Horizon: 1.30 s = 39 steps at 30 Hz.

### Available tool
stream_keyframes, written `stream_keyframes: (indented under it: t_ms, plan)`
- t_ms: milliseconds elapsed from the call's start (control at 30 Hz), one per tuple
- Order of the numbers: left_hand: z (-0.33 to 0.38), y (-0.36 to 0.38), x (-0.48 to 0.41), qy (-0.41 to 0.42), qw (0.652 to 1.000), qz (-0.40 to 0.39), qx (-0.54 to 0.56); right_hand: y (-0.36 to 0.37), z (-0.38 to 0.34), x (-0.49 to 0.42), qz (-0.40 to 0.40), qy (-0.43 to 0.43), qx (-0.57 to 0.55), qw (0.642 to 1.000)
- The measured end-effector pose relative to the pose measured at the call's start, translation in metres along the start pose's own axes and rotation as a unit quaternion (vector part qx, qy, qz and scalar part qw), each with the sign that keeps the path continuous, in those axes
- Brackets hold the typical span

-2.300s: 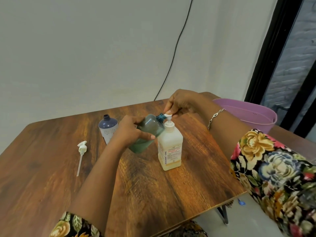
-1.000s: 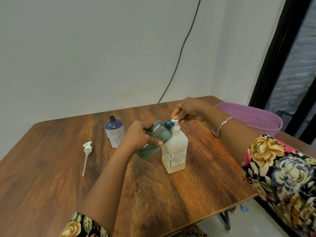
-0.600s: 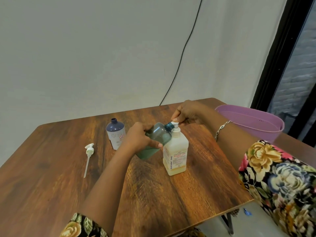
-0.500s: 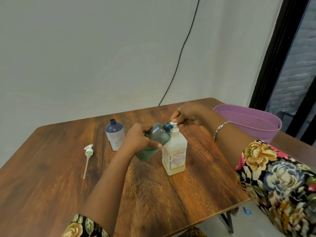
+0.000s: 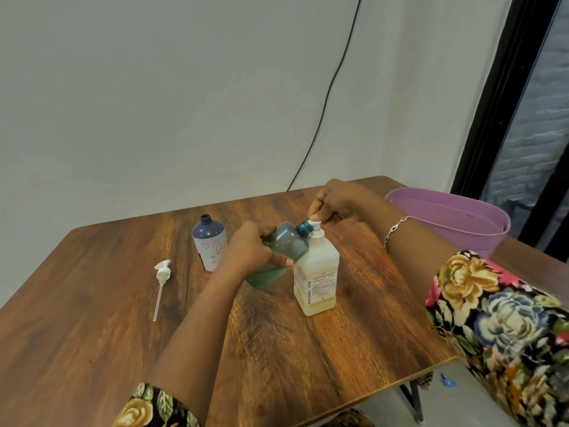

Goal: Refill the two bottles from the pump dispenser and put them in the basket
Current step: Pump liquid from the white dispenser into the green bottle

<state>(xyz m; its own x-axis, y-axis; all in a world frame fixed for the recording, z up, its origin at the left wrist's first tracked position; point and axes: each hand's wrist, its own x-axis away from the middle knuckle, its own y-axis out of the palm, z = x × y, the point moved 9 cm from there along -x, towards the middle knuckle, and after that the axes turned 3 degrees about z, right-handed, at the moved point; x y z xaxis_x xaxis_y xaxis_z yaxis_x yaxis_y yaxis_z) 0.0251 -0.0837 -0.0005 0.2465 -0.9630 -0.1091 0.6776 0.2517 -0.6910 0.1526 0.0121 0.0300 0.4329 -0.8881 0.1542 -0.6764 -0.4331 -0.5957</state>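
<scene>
My short dark floral-print fabric sleeves [image 5: 505, 322] fill the lower right and bottom edge; a thin silver chain bracelet [image 5: 395, 231] circles my right wrist.

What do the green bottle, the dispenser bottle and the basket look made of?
Green bottle: translucent tinted plastic, liquid showing through. Dispenser bottle: milky semi-opaque plastic, printed label. Basket: matte lilac, thin-walled, probably moulded plastic, though painted metal is possible.

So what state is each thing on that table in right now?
Green bottle: tilted, uncapped, mouth at the nozzle, held by left hand.
Dispenser: upright, right hand on its pump.
Blue bottle: upright, uncapped.
Loose pump: lying flat.
Basket: looks empty.
</scene>
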Motion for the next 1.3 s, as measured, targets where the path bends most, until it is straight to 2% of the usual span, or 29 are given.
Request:
stream_keyframes:
  t_ms: [167,300,467,700,1000,1200,1300]
  plan:
    - [0.007,-0.008,-0.002,0.015,1.0,0.009,0.017,-0.011,-0.006,0.004,-0.002,-0.009,-0.045,0.999]
    - [0.01,-0.013,-0.005,0.029,0.999,0.018,-0.005,-0.008,-0.013,0.003,-0.015,-0.004,-0.005,1.0]
    - [-0.003,-0.003,-0.005,0.002,1.0,0.007,-0.006,0.001,-0.008,-0.002,-0.02,0.001,0.024,1.0]
    - [0.007,-0.007,-0.002,0.022,1.0,0.014,0.014,-0.01,-0.005,0.002,0.0,-0.011,-0.053,0.999]
    - [-0.002,0.0,-0.003,0.014,1.0,0.013,-0.007,-0.001,0.005,-0.001,0.003,0.003,-0.041,0.999]
    - [0.003,-0.002,0.001,0.019,1.0,0.012,0.017,-0.005,0.007,0.001,0.001,-0.001,-0.084,0.996]
    - [0.012,-0.006,0.0,0.034,0.999,0.013,0.016,-0.014,-0.003,0.002,-0.004,-0.008,-0.051,0.999]
